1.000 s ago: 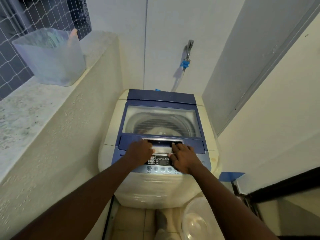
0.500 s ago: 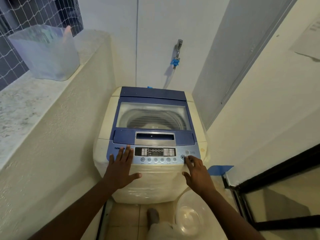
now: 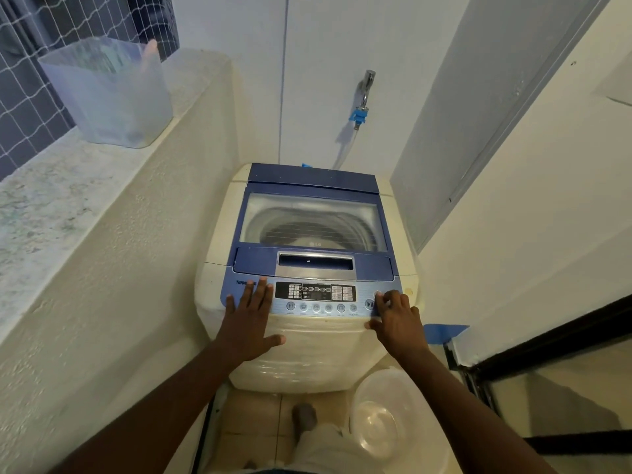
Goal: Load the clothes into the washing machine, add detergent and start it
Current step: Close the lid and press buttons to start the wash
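Observation:
A cream top-loading washing machine with a blue lid stands in the corner. Its lid is closed, and the steel drum shows through the window. My left hand lies flat with fingers spread on the left end of the control panel and the machine's front. My right hand rests on the panel's right end, a fingertip touching a round button beside the play/pause button. No clothes or detergent are visible outside the machine.
A clear plastic container sits on the stone ledge at left. A tap with a blue hose fitting is on the back wall. A clear plastic basin lies on the floor at right. A dark door frame stands further right.
Both hands left the lid handle and moved down to the control panel, left hand to the left end, right hand to the buttons at the right. The view shifted slightly.

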